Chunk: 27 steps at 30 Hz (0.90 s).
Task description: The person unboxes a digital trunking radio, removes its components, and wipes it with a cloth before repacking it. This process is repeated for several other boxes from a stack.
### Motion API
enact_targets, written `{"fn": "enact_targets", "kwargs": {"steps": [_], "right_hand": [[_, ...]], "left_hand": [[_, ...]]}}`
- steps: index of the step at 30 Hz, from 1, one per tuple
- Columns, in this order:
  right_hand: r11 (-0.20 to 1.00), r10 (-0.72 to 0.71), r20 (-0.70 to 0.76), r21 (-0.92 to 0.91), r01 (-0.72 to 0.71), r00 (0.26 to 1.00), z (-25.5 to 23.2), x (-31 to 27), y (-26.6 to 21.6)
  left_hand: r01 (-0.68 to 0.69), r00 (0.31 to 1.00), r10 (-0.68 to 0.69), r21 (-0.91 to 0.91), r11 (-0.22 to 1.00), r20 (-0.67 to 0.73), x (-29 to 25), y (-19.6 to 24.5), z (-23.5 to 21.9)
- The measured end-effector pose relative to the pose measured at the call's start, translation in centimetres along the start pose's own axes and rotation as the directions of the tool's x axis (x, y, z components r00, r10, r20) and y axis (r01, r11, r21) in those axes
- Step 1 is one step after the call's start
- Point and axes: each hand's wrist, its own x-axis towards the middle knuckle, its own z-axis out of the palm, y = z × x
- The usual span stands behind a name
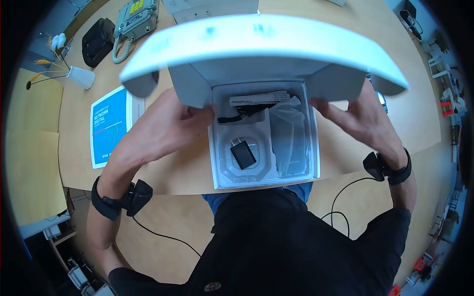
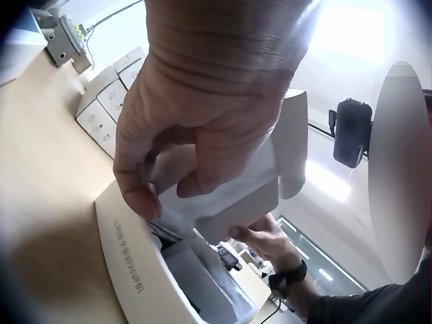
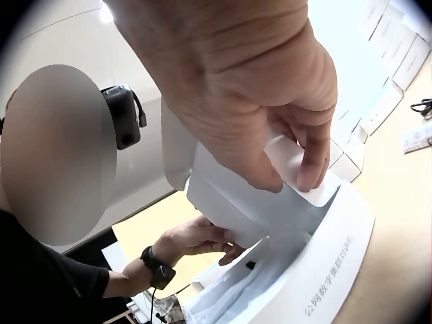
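A white cardboard box (image 1: pixel 216 167) stands at the table's front edge, its lid (image 1: pixel 256 42) raised. Side flaps fold down from the lid. My left hand (image 1: pixel 170 126) holds the left flap (image 1: pixel 190 85) near the box's back left corner, thumb close to the rim. Opposite it, the right hand (image 1: pixel 363 118) pinches the right flap (image 1: pixel 335 81) between thumb and fingers, as the right wrist view shows. Inside, a clear plastic tray (image 1: pixel 264 170) bears a black plug adapter (image 1: pixel 243 154), a dark cable (image 1: pixel 232 119), a printed paper strip (image 1: pixel 256 98) and a translucent bag (image 1: pixel 288 133).
A blue-covered booklet box (image 1: pixel 109 128) lies left on the table. Behind it are a white vase (image 1: pixel 80 77), a black cradle (image 1: pixel 98 42) and a corded phone (image 1: pixel 136 19). More white boxes (image 2: pixel 111 101) stand at the back. A dark handheld device (image 1: pixel 381 100) sits beyond the right hand.
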Motion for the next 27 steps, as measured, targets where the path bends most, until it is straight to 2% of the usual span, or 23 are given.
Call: {"fn": "enact_targets", "kwargs": {"steps": [1,3,8,9,11,12,13,14,15,17,18,19,21,22,23,25,26,27], "right_hand": [[0.909,0.414,0.242,-0.05,-0.414,0.878,-0.4,-0.4,-0.7],[0.967,0.128,0.071,0.213,-0.141,0.989,0.2,-3.6,0.6],[0.956,0.129,0.063,0.256,-0.141,0.99,1.3,-0.8,-0.3],[0.962,0.013,-0.016,0.273,-0.008,1.0,3.3,-1.2,2.6],[0.886,0.097,0.055,0.45,-0.112,0.994,3.2,-0.9,2.8],[0.887,0.106,0.057,0.447,-0.121,0.993,2.9,-1.1,2.5],[0.924,0.063,0.088,0.37,-0.092,0.994,2.2,-1.2,1.9],[0.955,0.022,0.12,0.291,-0.056,0.993,1.8,-1.2,1.4],[0.957,0.028,0.117,0.283,-0.061,0.993,1.7,-1.3,1.3],[0.992,-0.125,0.094,0.026,0.123,0.988,1.7,-1.5,1.1],[0.995,-0.089,0.151,0.066,0.08,0.984,1.6,-1.9,1.0],[0.995,-0.084,0.15,0.064,0.075,0.985,1.0,-2.2,1.3],[0.919,-0.014,0.4,0.367,-0.146,0.916,-0.7,-2.5,2.1],[0.849,0.037,0.384,0.475,-0.232,0.923,-1.1,-2.8,1.8],[0.848,0.038,0.389,0.475,-0.236,0.92,-0.7,-3.1,1.0],[0.761,0.263,0.275,0.529,-0.374,0.925,0.8,-3.8,-1.4],[0.869,0.212,0.253,0.393,-0.301,0.944,1.8,-4.4,-2.5],[0.978,0.159,0.195,0.103,-0.182,0.968,3.4,-5.0,-3.0]], "left_hand": [[0.004,1.0,-0.004,0.004,1.0,-0.003,0.0,-0.5,-0.1],[-0.072,0.997,0.072,-0.024,0.997,-0.01,0.0,-1.3,-0.3],[-0.267,0.964,0.266,-0.119,0.956,-0.027,0.5,-4.8,0.5],[-0.493,0.865,0.485,-0.034,0.87,-0.129,3.0,-9.5,1.9],[-0.441,0.894,0.417,-0.166,0.882,-0.161,4.6,-9.2,2.7],[-0.443,0.894,0.42,-0.172,0.88,-0.155,4.1,-9.3,2.5],[-0.457,0.889,0.451,-0.12,0.881,-0.08,2.8,-9.3,1.6],[-0.477,0.878,0.478,-0.066,0.876,-0.005,1.5,-7.1,0.8],[-0.485,0.874,0.486,-0.069,0.872,-0.001,0.6,-5.6,0.7],[-0.365,0.927,0.374,0.223,0.904,-0.001,-0.4,-3.4,0.7],[-0.404,0.914,0.4,0.24,0.883,0.066,-0.3,-3.3,0.6],[-0.408,0.912,0.403,0.239,0.881,0.071,-0.4,-3.1,0.2],[-0.154,0.961,0.16,-0.045,0.987,0.226,-1.0,-2.8,-0.9],[-0.142,0.967,0.162,-0.113,0.983,0.198,-1.4,-2.4,-0.9],[-0.138,0.967,0.16,-0.118,0.983,0.199,-1.9,-1.6,-0.1],[-0.103,0.995,0.104,-0.027,0.994,0.011,-2.7,0.5,2.5],[-0.108,0.994,0.108,-0.028,0.994,0.013,-2.9,0.7,4.2],[-0.212,0.97,0.231,0.19,0.959,-0.083,-3.0,0.2,6.3]]}}
